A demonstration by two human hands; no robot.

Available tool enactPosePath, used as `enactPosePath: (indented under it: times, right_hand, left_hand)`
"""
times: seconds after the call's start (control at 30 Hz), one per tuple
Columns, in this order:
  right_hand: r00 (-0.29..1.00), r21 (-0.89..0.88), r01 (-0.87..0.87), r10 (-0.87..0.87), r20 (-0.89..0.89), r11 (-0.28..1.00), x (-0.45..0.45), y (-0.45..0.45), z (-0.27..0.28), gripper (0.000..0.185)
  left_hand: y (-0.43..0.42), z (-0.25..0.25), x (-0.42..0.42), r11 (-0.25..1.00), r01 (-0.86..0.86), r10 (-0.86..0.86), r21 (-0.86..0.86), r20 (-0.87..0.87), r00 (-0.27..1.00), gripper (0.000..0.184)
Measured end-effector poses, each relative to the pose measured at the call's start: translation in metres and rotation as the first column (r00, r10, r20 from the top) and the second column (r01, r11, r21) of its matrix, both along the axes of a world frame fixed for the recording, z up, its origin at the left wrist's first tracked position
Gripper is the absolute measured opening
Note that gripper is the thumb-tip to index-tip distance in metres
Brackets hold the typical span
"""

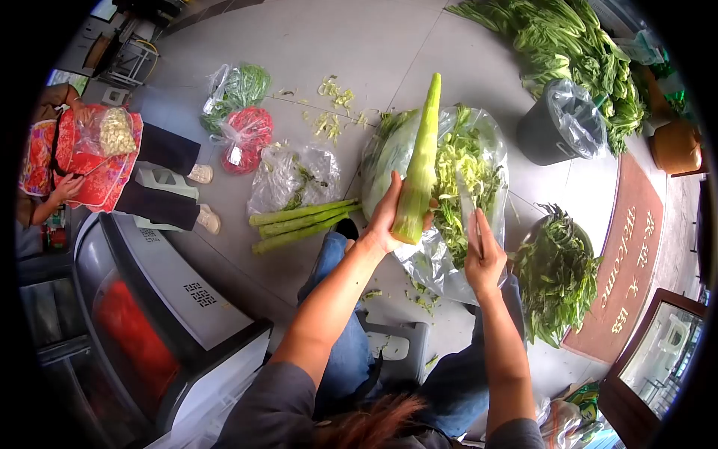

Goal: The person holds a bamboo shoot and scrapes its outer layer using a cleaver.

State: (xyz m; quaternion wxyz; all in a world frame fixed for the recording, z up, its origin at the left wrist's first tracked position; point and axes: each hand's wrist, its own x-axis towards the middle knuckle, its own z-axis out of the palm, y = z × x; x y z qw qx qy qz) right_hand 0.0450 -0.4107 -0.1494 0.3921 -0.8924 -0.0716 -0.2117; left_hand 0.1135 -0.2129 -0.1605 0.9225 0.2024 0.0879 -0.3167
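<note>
My left hand (387, 213) is wrapped round the thick lower end of a pale green celtuce stem (423, 161), which points up and away from me. In my right hand (485, 256) is a knife (467, 200), its blade pointing away, apart from the stem and to its right. Beneath both hands a clear plastic bag (490, 133) lies spread, with a heap of light green peelings (451, 161) and leaves on it. Left of my knee, several long celtuce stems (303, 224) lie side by side on the floor.
A grey bin (540, 127) with a plastic liner stands right, before piled leafy greens (553, 37). Cut leaves (557, 277) fill a round container. Left are bagged green and red items (248, 138), a seated person (97, 150) holding a bag, and a display freezer (172, 277).
</note>
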Motion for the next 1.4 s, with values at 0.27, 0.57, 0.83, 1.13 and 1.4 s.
enactPosePath:
  times: [0.27,0.57,0.83,1.13,1.4]
  right_hand:
    - [0.980,-0.224,-0.198,0.200,-0.013,0.954,-0.014,0.015,0.007,0.082]
    - [0.980,-0.210,-0.195,0.198,-0.007,0.958,-0.012,0.016,0.009,0.071]
    - [0.973,-0.190,-0.225,0.232,0.015,0.956,-0.009,0.020,0.009,0.067]
    - [0.967,-0.231,-0.248,0.256,0.005,0.941,-0.010,0.023,0.014,0.067]
    - [0.964,-0.180,-0.258,0.265,0.016,0.949,-0.012,0.025,0.018,0.058]
  left_hand:
    - [-0.007,-0.016,-0.011,0.960,0.180,-0.140,0.215,-0.189,0.972,0.062]
    - [0.001,-0.024,-0.013,0.967,0.215,-0.185,0.139,-0.201,0.962,0.073]
    - [0.002,-0.015,-0.014,0.951,0.216,-0.169,0.219,-0.216,0.962,0.069]
    - [0.002,-0.010,-0.015,0.932,0.238,-0.177,0.274,-0.229,0.957,0.063]
    - [0.000,-0.004,-0.013,0.919,0.230,-0.160,0.321,-0.230,0.960,0.059]
